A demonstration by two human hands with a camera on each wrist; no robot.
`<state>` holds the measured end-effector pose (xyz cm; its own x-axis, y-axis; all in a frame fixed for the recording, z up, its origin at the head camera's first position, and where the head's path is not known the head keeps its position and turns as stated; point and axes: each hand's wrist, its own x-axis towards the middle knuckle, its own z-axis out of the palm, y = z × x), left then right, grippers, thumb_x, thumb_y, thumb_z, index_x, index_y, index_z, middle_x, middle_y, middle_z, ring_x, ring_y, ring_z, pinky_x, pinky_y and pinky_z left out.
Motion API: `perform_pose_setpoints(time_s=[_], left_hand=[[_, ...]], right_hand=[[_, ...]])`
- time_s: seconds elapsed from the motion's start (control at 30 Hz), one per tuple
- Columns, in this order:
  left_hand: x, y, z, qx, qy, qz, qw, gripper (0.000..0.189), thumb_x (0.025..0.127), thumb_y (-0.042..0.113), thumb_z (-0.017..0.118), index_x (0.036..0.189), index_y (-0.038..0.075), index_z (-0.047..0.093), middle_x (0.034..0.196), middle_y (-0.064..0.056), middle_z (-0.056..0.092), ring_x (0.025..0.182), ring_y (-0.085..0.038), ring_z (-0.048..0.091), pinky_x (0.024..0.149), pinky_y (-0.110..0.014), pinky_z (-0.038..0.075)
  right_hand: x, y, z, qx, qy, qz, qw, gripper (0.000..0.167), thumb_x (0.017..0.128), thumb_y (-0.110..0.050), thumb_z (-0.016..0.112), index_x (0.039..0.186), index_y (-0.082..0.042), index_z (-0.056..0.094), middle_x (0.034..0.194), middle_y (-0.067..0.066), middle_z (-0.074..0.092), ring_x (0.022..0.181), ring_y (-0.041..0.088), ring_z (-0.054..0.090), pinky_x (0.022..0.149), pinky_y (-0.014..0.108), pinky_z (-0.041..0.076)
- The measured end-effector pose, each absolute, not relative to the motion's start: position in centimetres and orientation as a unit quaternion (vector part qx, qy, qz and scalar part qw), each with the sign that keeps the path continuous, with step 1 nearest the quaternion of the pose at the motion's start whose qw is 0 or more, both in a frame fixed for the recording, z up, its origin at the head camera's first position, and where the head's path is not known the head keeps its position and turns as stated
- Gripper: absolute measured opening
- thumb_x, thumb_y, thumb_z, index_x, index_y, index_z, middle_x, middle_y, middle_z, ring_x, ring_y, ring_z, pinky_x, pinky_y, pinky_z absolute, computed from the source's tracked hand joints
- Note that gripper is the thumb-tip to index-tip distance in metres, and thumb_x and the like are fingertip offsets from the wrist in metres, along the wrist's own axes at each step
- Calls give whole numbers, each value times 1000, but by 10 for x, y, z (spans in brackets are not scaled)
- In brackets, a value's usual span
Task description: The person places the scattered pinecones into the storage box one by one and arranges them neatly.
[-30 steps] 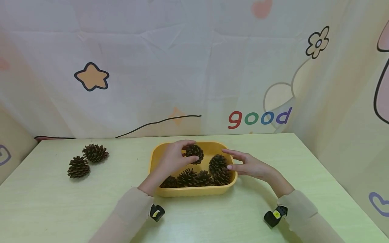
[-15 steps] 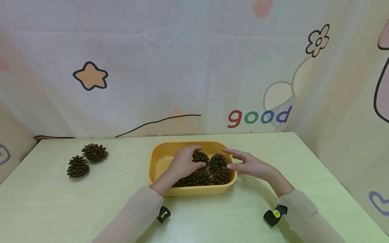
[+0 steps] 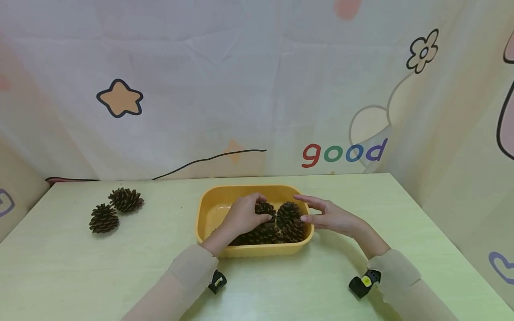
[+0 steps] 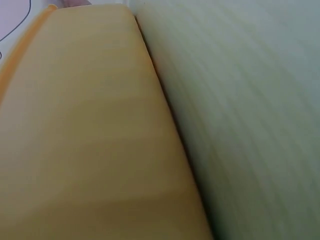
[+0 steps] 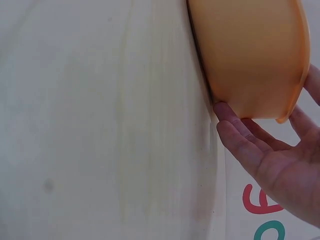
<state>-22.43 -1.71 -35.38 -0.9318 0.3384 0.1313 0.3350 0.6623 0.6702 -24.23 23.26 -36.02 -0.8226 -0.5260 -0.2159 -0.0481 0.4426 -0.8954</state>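
A yellow plastic basin (image 3: 265, 251) holds several brown pine cones, bunched toward its right and front. My left hand (image 3: 244, 216) reaches inside and grips one pine cone (image 3: 265, 208) between fingers and thumb, low among the others. Part of that cone is hidden by the hand. At the basin's right end, my right hand (image 3: 335, 218) holds the rim, thumb and forefinger over the edge. In the right wrist view, other fingers (image 5: 240, 142) of this hand lie against the outer wall (image 5: 250, 65). Only the basin's side and the table show in the left wrist view.
Two pine cones, one nearer (image 3: 103, 219) and one farther back (image 3: 126, 199), lie on the pale green table (image 3: 160, 232) to the left. A printed cloth (image 3: 192, 89) hangs behind the table and along its sides.
My left hand has moved right and down with its pine cone, from above the basin's middle to among the other cones. The right hand has stayed at the rim.
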Motion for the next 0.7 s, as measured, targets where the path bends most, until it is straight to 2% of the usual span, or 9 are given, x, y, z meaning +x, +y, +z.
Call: perform_pose_setpoints(time_s=[0.7], left_hand=[[-226,-19,-354,186,906,378,37,46,84,21,67,125,6,54,125,-12,55,114,-31,51,91,-46,44]], right_hand=[[-243,232,-361,-171,809,-507,244,68,88,-28,61,145,-16,26,151,18,7,131,45,22,91,46,44]])
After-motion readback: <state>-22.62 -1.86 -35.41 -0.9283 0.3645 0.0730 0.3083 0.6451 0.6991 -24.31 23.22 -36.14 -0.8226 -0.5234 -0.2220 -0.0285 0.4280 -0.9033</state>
